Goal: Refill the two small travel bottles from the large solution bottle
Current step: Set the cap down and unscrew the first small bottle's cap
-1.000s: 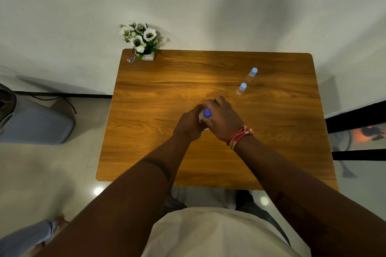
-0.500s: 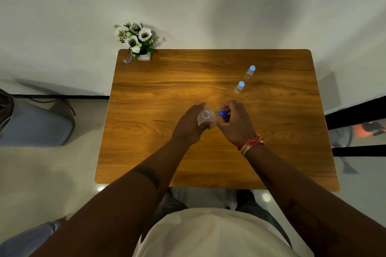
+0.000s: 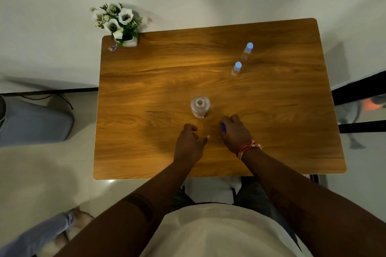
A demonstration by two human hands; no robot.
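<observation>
Large bottle [image 3: 200, 106]: I see it standing upright and uncapped at the middle of the table [image 3: 146, 142], neck open toward me, long axis vertical.
Right hand [image 3: 235, 132]: at about 5 o'clock from the large bottle, fingers curled round the blue cap [image 3: 223, 127], low over the wood near it.
Left hand [image 3: 189, 142]: at roughly 6 o'clock from that bottle, fingers loosely spread, holding nothing, apart from the glass.
Small bottles [image 3: 237, 69]: two, both upright and capped, at 1 o'clock from the large one; the farther one [image 3: 247, 50] stands just behind the nearer.
Nearer hand: my right, I judge, since the small bottles lie up and to its side.
Change: half a second ago my left hand was against the large bottle and my right held the cap beside it; both have drawn back toward me.
Next: I expect to set the cap down, then uncap a small bottle.
</observation>
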